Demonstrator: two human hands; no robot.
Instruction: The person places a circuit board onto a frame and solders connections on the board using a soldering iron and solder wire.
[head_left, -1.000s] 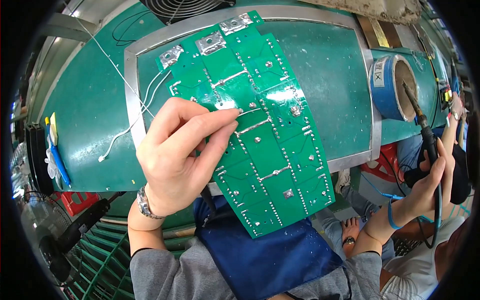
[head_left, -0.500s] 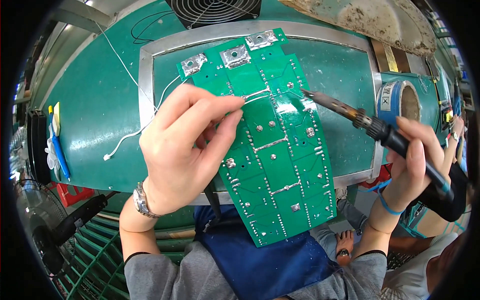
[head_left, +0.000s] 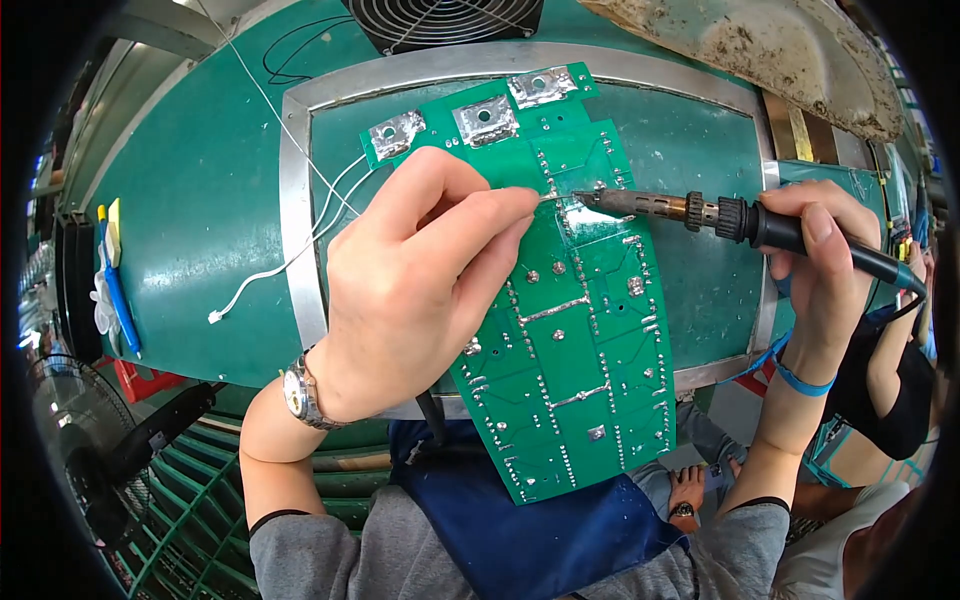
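A long green circuit board [head_left: 560, 365] lies solder side up, tilted across the metal-framed bench top, its lower end over my lap. Three silvery tinned pads with holes line its far end. My left hand [head_left: 420, 270] is closed over the upper left of the board, thumb and fingertips pinching a thin solder wire [head_left: 292, 137]. My right hand [head_left: 825, 245] grips a soldering iron [head_left: 690, 209] by its black handle. The iron's dark tip meets the wire's end just above the board's upper middle; whether it touches the joint, I cannot tell.
A black fan with a round grille [head_left: 440, 18] stands at the far edge. A white cable [head_left: 262, 273] with a small plug lies left of the board. A blue-handled tool [head_left: 120, 305] rests far left. A stained panel [head_left: 760, 55] overhangs far right. Another person's hand [head_left: 687, 490] is lower right.
My right hand has brought the iron left, its tip now at the wire. My left hand has moved right with the wire. The board has shifted slightly right and toward me.
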